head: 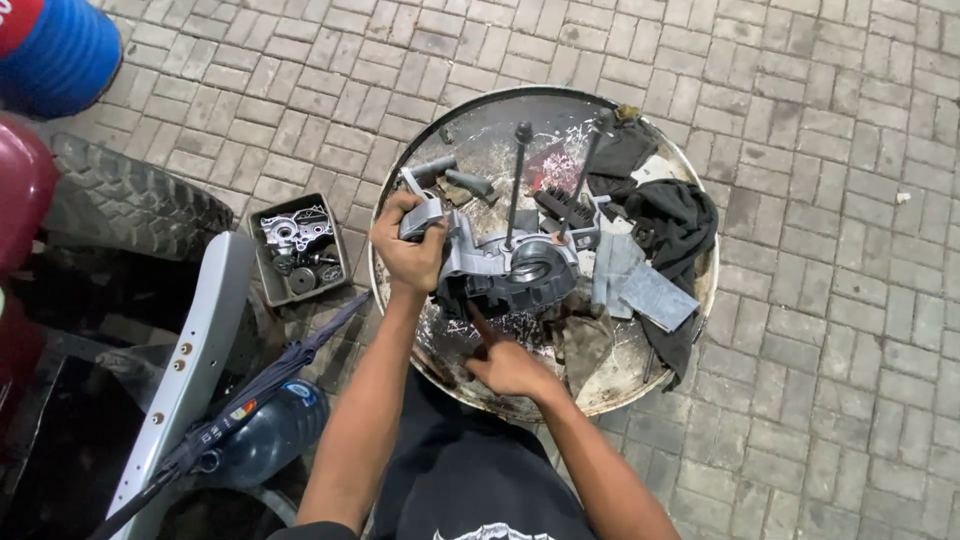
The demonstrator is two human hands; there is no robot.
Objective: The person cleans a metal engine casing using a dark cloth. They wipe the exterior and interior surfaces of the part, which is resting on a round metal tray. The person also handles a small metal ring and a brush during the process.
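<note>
Two hands on grey engine casing [510,265], left hand [408,245] grip closed on its edge, right hand [510,365] grip open, finger touching underneath.

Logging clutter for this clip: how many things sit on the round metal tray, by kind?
Grey engine casing: 1
Upright studs: 2
Dark rags: 2
Grey sanding sheets: 2
Total: 7; smaller bits on the round metal tray are too unclear to count.

Hands [455,305] on grey engine casing [505,265], round metal tray [400,200]
</note>
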